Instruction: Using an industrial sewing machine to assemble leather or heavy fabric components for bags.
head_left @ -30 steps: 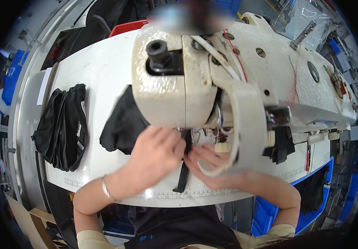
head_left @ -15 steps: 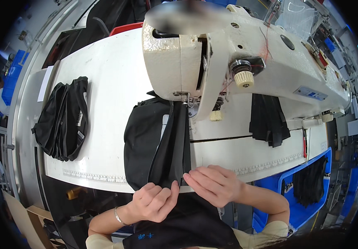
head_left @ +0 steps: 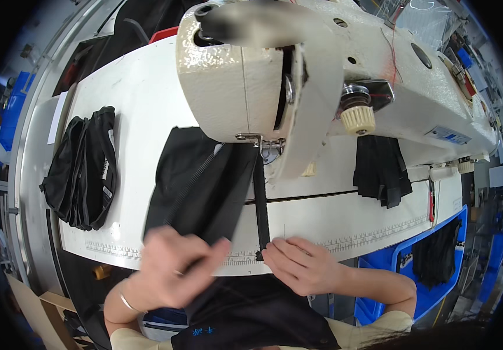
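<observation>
A black fabric pouch piece [head_left: 205,192] with a zipper lies on the white table, its far end under the presser foot of the sewing machine [head_left: 234,87]. From the presser foot a narrow black zipper strip [head_left: 261,204] runs straight toward me, apart from the pouch piece. My right hand [head_left: 301,265] pinches the near end of this strip with its fingers closed. At the near edge of the pouch piece is my left hand [head_left: 178,268], smeared by motion; its thumb points right, and its grip on the fabric cannot be made out.
A stack of folded black pouches [head_left: 85,169] lies on the left of the table. Several black strips [head_left: 383,172] rest at the right beneath the machine arm. A blue bin [head_left: 444,286] with black pieces stands at the lower right. A printed ruler [head_left: 350,236] follows the near table edge.
My left hand has moved left, and the pouch piece has swung left, separating from the strip. My right hand, now pinching the strip's end, has barely moved.
</observation>
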`<state>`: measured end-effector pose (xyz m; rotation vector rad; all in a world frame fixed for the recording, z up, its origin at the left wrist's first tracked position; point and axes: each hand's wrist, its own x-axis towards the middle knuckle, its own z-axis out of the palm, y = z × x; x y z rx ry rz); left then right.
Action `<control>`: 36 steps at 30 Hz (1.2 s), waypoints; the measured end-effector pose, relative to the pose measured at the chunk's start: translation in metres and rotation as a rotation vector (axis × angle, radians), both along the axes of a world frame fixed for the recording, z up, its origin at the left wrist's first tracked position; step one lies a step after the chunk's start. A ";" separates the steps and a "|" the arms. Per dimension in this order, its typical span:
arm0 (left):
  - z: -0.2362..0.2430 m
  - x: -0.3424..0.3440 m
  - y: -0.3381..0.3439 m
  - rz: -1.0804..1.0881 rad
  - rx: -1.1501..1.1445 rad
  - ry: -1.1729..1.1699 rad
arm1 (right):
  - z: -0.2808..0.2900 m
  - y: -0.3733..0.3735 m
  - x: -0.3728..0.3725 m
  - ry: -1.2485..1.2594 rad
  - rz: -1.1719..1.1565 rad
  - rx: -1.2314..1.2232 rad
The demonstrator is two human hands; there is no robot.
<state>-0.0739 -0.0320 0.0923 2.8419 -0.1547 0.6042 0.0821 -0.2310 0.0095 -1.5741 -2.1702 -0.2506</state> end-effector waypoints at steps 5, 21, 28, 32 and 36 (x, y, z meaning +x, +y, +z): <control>-0.057 0.001 -0.040 -0.160 0.192 0.011 | -0.005 -0.004 -0.003 0.108 -0.052 0.004; -0.071 0.004 -0.045 -0.137 0.136 0.020 | -0.005 -0.006 0.000 0.057 -0.026 0.006; -0.067 0.014 -0.040 -0.163 0.072 0.030 | 0.005 -0.001 0.007 0.008 0.011 -0.069; -0.067 0.031 -0.019 -0.193 0.098 0.046 | 0.010 0.016 0.029 -0.113 0.019 -0.056; -0.074 0.052 0.006 -0.227 0.013 0.064 | 0.002 0.039 0.046 0.072 -0.003 -0.073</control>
